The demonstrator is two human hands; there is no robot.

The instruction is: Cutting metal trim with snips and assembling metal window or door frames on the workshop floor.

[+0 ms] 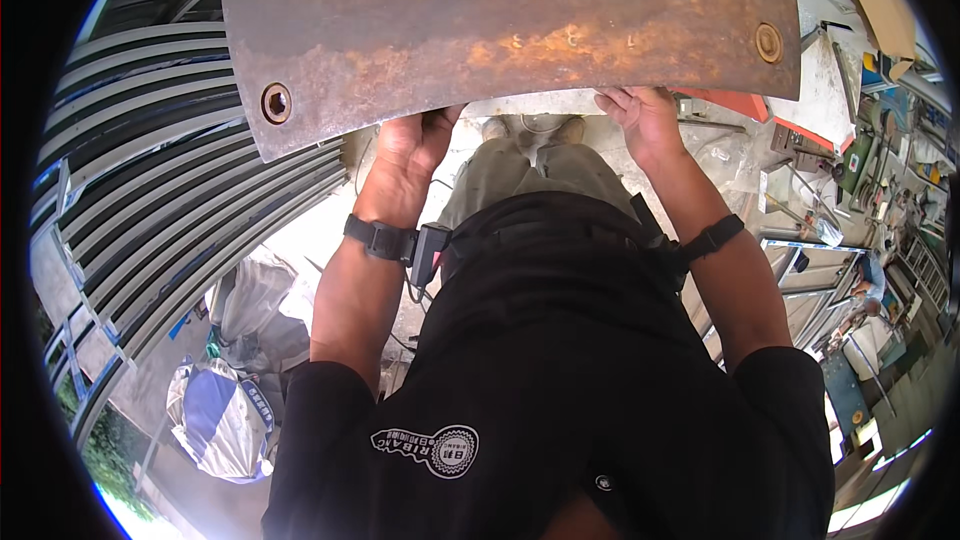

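A broad, rust-brown steel plate (pixel 510 15) fills the top of the view, with a round bolt hole near each of its two near corners. Under its near edge, left of the middle, my left hand (pixel 412 138) is turned palm up and closed on the plate; most of its fingers are hidden beneath the metal. My right hand (pixel 645 120) grips the same edge farther right, its fingers bent and partly covered by the plate. Black straps with a small box on the left one circle both forearms.
Long grey metal profiles (pixel 180 140) are stacked on a rack at the left. A blue-and-white sack (pixel 220 420) lies at lower left. Beyond the plate's right corner is an orange-red metal part (pixel 725 105). Tools, frames and a ladder (pixel 925 275) crowd the right, where another person (pixel 868 280) is partly visible.
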